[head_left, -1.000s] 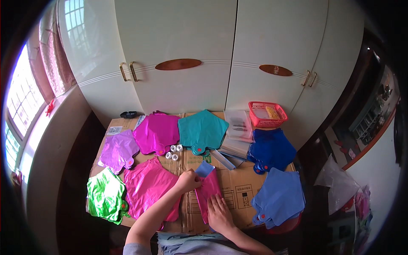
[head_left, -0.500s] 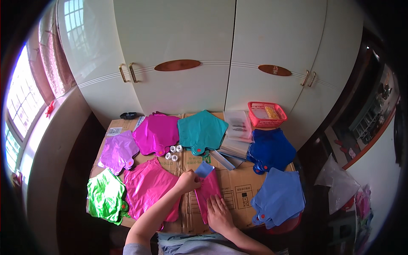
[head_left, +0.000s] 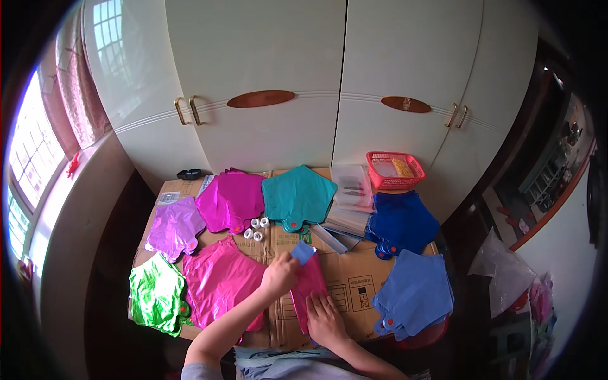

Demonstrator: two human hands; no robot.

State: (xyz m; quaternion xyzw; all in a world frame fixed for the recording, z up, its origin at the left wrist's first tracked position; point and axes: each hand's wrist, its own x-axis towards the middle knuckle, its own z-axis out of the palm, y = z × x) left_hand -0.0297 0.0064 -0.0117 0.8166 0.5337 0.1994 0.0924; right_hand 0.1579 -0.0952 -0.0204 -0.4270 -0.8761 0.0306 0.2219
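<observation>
A narrow folded strip of shiny pink foil (head_left: 310, 277) lies in front of me, looking like a folded flat foil balloon. A pale blue flat piece (head_left: 304, 253) sticks out at its far end. My left hand (head_left: 281, 273) is closed at that end, its fingertips at the blue piece's left edge; what they pinch is hidden. My right hand (head_left: 325, 316) lies on the near half of the foil, fingers stretched out and pressing it down. To the left is a stack of flat pink foil balloons (head_left: 221, 285).
More flat balloon stacks ring the cardboard (head_left: 354, 269): green (head_left: 156, 292), lilac (head_left: 176, 226), magenta (head_left: 231, 199), teal (head_left: 299, 195), dark blue (head_left: 403, 221) and light blue (head_left: 415, 294). Several white rings (head_left: 256, 223), clear plastic sleeves (head_left: 353, 187) and a red basket (head_left: 396, 180) lie farther back.
My left hand has shifted slightly at the far end of the pink strip, and its fingertips now reach up along the blue piece's edge. My right hand stays pressed in place.
</observation>
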